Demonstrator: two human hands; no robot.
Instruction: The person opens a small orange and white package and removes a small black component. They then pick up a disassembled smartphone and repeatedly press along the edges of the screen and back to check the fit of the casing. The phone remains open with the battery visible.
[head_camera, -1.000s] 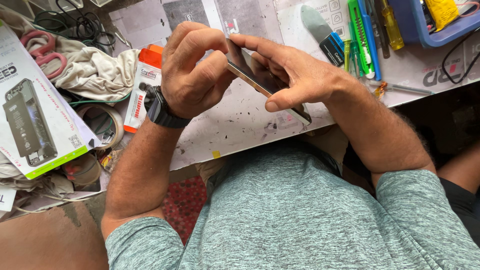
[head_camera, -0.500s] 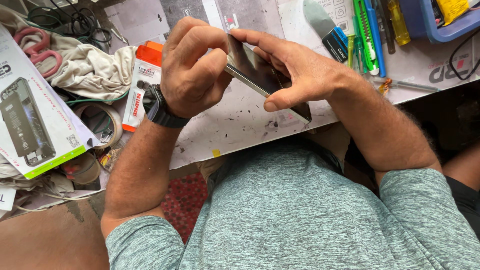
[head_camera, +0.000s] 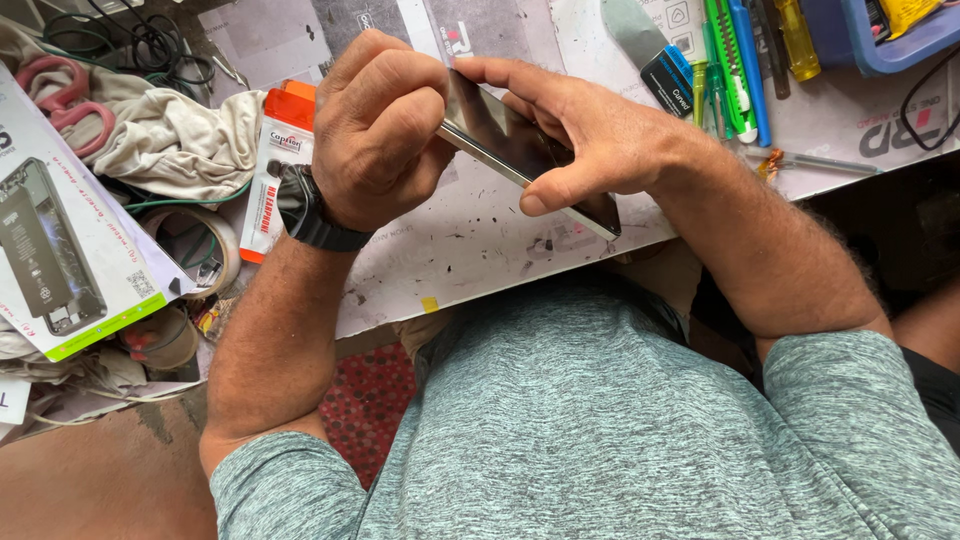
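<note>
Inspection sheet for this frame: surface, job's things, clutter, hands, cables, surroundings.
Surface: worn, speckled white work mat.
Job's things: dark phone, tilted, held above the mat.
Clutter: pink scissors, beige cloth, tape roll, orange-and-white pack, white phone box, screwdrivers, blue tray.
Hands: left hand curled at the phone's upper end, black watch on the wrist; right hand grips it along its length.
Cables: green tangle.
Surroundings: brown floor.

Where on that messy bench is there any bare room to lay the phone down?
Bare mat lies under the phone, between the orange-capped packet and the near table edge. A smaller bare strip lies right of the screwdrivers, below the blue tray. The left side is crowded: cloth, tape roll, white box.
</note>
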